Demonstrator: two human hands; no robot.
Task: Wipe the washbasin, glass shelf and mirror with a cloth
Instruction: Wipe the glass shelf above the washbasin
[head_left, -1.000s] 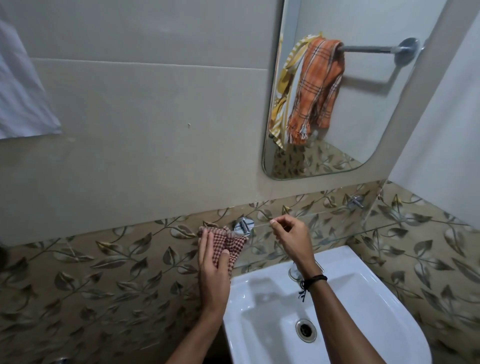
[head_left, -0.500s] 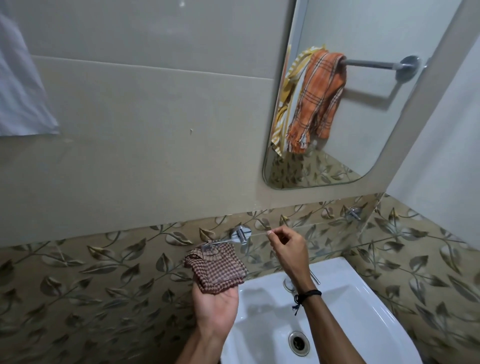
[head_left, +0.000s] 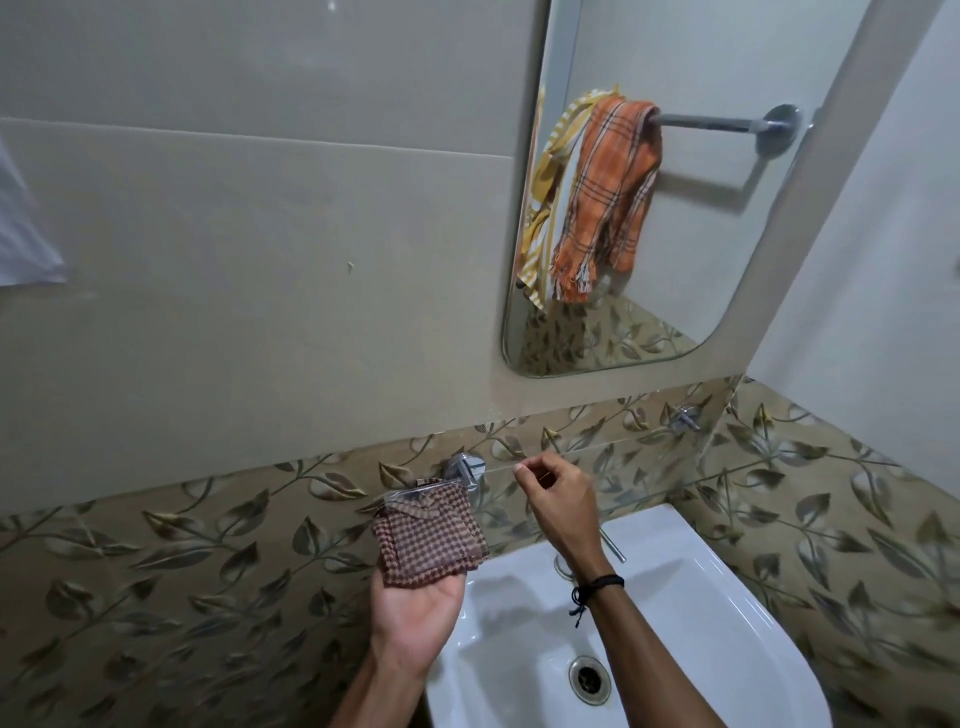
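My left hand (head_left: 415, 608) flat, palm up, carrying folded brown checked cloth (head_left: 428, 535) under clear glass shelf (head_left: 613, 467) corner. My right hand (head_left: 558, 501) curled at shelf's front edge; cannot tell if pinching.

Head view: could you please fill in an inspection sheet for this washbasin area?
Surface: white washbasin, drain uncovered.
Job's things: folded checked cloth at the left end of the glass shelf; mirror above.
Clutter: nothing seen.
Hands: left hand palm up, carrying the cloth; right hand with fingers curled by the shelf edge, nothing seen in it.
Cables: nothing seen.
Surroundings: leaf-patterned tiles; orange towel on a rail, reflected in the mirror.
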